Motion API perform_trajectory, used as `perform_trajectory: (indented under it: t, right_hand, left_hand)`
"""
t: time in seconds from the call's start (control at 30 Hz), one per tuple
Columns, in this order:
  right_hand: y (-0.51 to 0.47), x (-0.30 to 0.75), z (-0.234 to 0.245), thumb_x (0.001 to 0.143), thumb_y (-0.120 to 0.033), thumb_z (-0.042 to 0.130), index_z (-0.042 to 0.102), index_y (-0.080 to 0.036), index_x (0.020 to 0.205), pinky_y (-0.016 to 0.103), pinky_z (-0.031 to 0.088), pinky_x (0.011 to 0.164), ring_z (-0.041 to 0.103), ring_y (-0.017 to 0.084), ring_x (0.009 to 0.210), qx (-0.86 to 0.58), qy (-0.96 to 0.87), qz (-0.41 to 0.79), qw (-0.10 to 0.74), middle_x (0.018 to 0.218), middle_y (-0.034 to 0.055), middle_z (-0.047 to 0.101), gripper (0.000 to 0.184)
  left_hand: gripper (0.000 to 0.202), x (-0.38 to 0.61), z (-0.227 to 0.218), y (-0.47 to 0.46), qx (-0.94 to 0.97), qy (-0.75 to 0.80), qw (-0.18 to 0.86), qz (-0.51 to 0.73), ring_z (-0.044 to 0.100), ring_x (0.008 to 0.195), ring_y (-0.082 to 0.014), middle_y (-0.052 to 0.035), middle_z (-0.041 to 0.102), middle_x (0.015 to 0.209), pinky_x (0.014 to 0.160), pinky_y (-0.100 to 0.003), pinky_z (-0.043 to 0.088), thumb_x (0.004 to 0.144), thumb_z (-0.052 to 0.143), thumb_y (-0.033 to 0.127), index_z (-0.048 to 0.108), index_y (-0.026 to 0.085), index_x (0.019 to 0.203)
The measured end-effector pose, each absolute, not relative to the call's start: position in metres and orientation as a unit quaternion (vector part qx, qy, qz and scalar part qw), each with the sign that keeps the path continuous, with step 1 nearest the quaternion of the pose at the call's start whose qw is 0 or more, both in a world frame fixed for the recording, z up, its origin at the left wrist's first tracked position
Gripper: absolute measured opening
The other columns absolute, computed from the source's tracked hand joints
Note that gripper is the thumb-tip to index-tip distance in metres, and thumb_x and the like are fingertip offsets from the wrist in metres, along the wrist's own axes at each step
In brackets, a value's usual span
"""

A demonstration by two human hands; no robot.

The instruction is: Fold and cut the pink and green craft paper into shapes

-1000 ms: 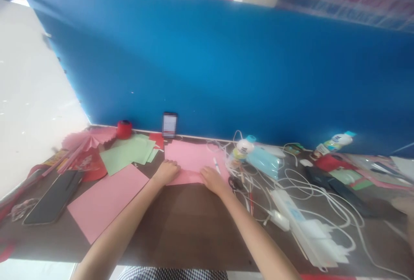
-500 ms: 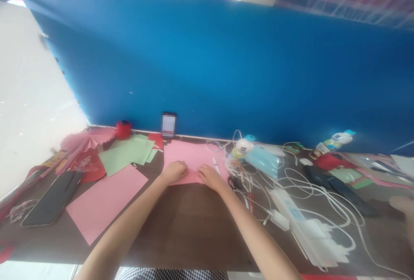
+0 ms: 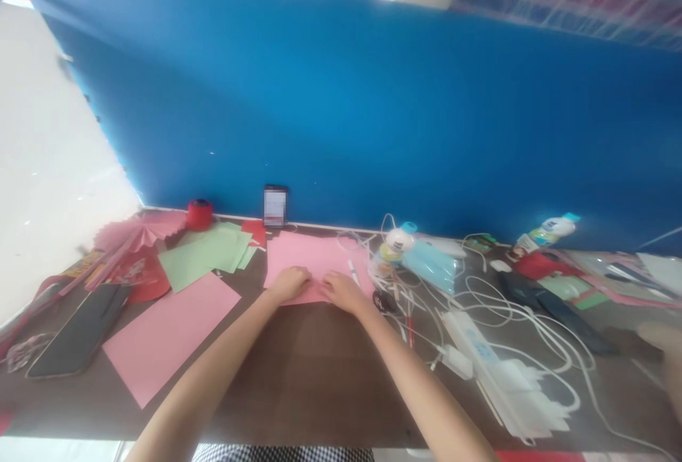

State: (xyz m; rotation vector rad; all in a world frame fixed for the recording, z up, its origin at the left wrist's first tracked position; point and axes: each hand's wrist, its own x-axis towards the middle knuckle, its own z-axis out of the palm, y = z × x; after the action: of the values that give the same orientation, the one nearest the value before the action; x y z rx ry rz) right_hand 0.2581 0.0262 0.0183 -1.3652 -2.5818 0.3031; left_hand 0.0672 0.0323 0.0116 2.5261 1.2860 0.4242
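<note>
The left hand [image 3: 290, 283] and right hand [image 3: 342, 291] rest just beside each other at the near edge of the pink paper [image 3: 306, 249], which lies on the brown table [image 3: 320, 377]. Their fingers are curled; whether they pinch the paper, I cannot tell. Light, even pressure and a straight edge should suit this thin, smooth, matte material. Far left, a pleated fan [image 3: 143, 229] shows stiff, sharp ridges.

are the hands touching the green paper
No, the left hand and the right hand both rest on pink paper, apart from the green paper.
</note>
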Motion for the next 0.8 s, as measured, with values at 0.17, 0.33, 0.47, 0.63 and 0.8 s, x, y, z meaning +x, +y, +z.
perform_trajectory:
  t: [0.17, 0.33, 0.47, 0.63, 0.8]
  right_hand:
    - [0.027, 0.253, 0.014, 0.088, -0.028, 0.044, 0.057, -0.016, 0.075, 0.023, 0.035, 0.062, 0.052, 0.014, 0.069, -0.472, -0.865, 0.116, 0.125, 0.075, 0.0033, 0.056, 0.022]
    - [0.03, 0.254, 0.024, 0.084, -0.023, 0.048, 0.057, -0.016, 0.072, 0.023, 0.035, 0.06, 0.052, 0.013, 0.067, -0.457, -0.864, 0.159, 0.141, 0.073, 0.0024, 0.057, 0.017]
    - [0.031, 0.256, 0.039, 0.081, -0.026, 0.051, 0.059, -0.016, 0.071, 0.023, 0.035, 0.058, 0.052, 0.013, 0.064, -0.445, -0.86, 0.213, 0.128, 0.072, 0.0019, 0.059, 0.016]
    - [0.034, 0.26, 0.049, 0.075, -0.02, 0.053, 0.06, -0.016, 0.069, 0.024, 0.038, 0.061, 0.054, 0.014, 0.068, -0.449, -0.841, 0.278, 0.119, 0.073, 0.0018, 0.061, 0.01]
    - [0.033, 0.264, 0.043, 0.075, -0.02, 0.052, 0.06, -0.015, 0.07, 0.023, 0.038, 0.059, 0.054, 0.014, 0.066, -0.45, -0.843, 0.279, 0.101, 0.072, 0.0016, 0.061, 0.011]
  left_hand:
    - [0.022, 0.067, 0.01, 0.036, 0.865, 0.442, 0.173, 0.165, 0.058, 0.076, -0.0179, -0.0063, 0.064, 0.084, 0.068, -0.027, 0.042, 0.082, 0.043, 0.021, 0.064, 0.016, 0.08]
    - [0.021, 0.063, 0.016, 0.04, 0.859, 0.429, 0.221, 0.173, 0.058, 0.072, -0.0143, -0.0039, 0.067, 0.083, 0.065, -0.023, 0.043, 0.08, 0.047, 0.027, 0.065, 0.017, 0.082]
    - [0.025, 0.061, 0.026, 0.042, 0.851, 0.405, 0.283, 0.178, 0.058, 0.068, -0.0133, -0.0041, 0.068, 0.079, 0.063, -0.023, 0.042, 0.081, 0.047, 0.03, 0.066, 0.015, 0.078]
    - [0.019, 0.051, 0.038, 0.047, 0.858, 0.385, 0.302, 0.155, 0.057, 0.065, -0.013, -0.0045, 0.069, 0.079, 0.06, -0.022, 0.041, 0.077, 0.052, 0.026, 0.068, 0.015, 0.076]
    - [0.019, 0.034, 0.038, 0.049, 0.869, 0.363, 0.314, 0.116, 0.056, 0.062, -0.012, -0.0033, 0.067, 0.073, 0.057, -0.02, 0.04, 0.076, 0.052, 0.025, 0.068, 0.014, 0.073]
